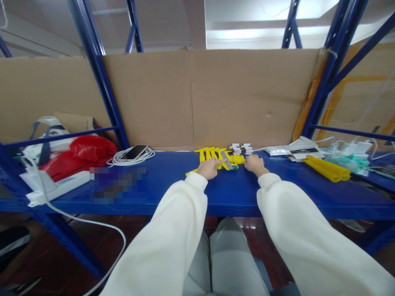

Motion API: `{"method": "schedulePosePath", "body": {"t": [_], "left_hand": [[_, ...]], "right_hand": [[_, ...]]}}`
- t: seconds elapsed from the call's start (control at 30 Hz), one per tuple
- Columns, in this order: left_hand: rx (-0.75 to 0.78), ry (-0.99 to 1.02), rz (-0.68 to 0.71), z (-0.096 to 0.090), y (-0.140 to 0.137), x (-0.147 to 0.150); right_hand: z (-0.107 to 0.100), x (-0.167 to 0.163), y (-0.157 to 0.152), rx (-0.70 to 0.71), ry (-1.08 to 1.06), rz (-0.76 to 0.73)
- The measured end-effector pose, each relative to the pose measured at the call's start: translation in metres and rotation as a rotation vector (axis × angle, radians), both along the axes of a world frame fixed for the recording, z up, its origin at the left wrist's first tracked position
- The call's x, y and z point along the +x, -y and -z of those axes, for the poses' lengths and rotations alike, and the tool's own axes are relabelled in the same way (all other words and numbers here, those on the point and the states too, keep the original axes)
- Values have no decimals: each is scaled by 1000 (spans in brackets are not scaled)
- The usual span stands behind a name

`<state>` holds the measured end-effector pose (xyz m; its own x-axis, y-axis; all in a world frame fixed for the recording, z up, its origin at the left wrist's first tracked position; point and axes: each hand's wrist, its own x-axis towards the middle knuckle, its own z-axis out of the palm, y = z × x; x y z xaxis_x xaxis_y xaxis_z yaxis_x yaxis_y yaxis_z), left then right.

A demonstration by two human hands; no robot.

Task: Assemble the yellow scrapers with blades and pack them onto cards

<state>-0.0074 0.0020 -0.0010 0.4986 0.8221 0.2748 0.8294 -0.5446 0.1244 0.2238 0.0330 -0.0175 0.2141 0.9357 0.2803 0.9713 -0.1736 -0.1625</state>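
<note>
At the back of the blue tabletop, several yellow plastic scrapers (211,153) lie in a row, their T-shaped heads toward the cardboard. My left hand (208,167) is closed at a yellow scraper with a flat grey blade (227,160), its index finger along the blade. A dark green end (235,167) shows just right of that blade. Curled in at the right end of a stack of yellow pieces (237,159) is my right hand (254,163); whatever its fingers hold is hidden. Behind the stack sit small white-and-black packets (240,149).
Yellow tubes (327,168) and a white plastic packet (282,149) lie to the right. On the left are a phone (135,152) on a coiled white cable, a red bag (89,152) and a white power strip (69,185). A cardboard wall (197,98) closes off the back.
</note>
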Motion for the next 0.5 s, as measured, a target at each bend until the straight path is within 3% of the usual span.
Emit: {"method": "schedulePosePath", "body": {"t": [0.3,0.5], "left_hand": [[-13,-13,25,0,-2,0],[-15,-14,27,0,-1,0]], "right_hand": [[-2,-7,4,-3,119,-34],[-4,-4,3,22,-30,30]]}}
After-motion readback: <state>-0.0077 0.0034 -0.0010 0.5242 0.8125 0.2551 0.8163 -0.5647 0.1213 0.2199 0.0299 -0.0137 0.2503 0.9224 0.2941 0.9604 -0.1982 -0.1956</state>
